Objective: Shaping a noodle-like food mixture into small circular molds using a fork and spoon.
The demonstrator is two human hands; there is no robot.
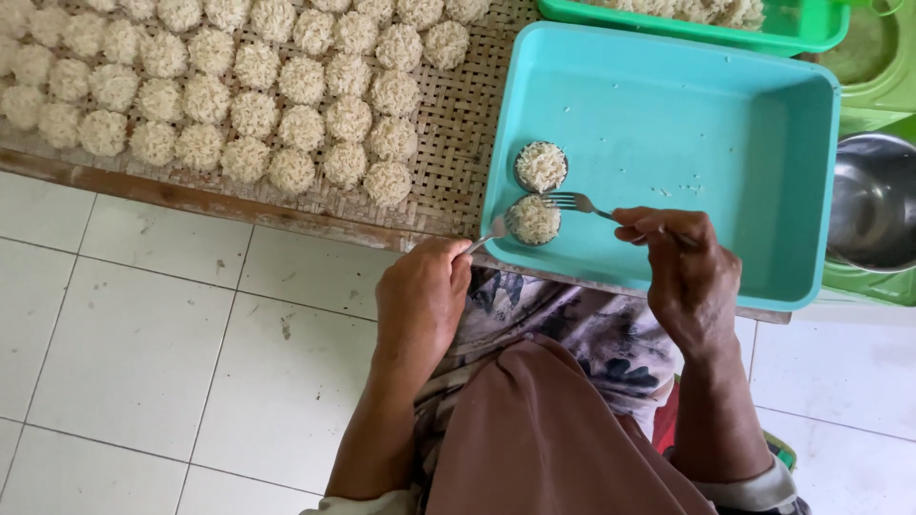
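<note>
So far left there's a flat woven bamboo tray [458,143] sitting on the white tiled floor [143,334], packed with rows of round white rice-noodle clumps [248,86]. Just right of it is a rectangular turquoise plastic tub [687,114], mostly bare apart from a few stray white crumbs and two small round metal cups [537,194] near its left wall, both filled with the same white stuff; the near cup [532,220] is touching or almost touching the far cup [541,166]. Past the tub's far edge sits a green plastic tub [792,33] with more white clumps in it, and at the far right a shiny steel bowl [873,200], can't tell what's inside.

Hands: the left hand [420,296] is curled tight around a thin metal utensil [485,238], its tip at the near cup's left rim. The right hand [682,272] pinches the handle of a metal fork [572,201], tines resting over the near cup's far edge, between the two cups.
</note>
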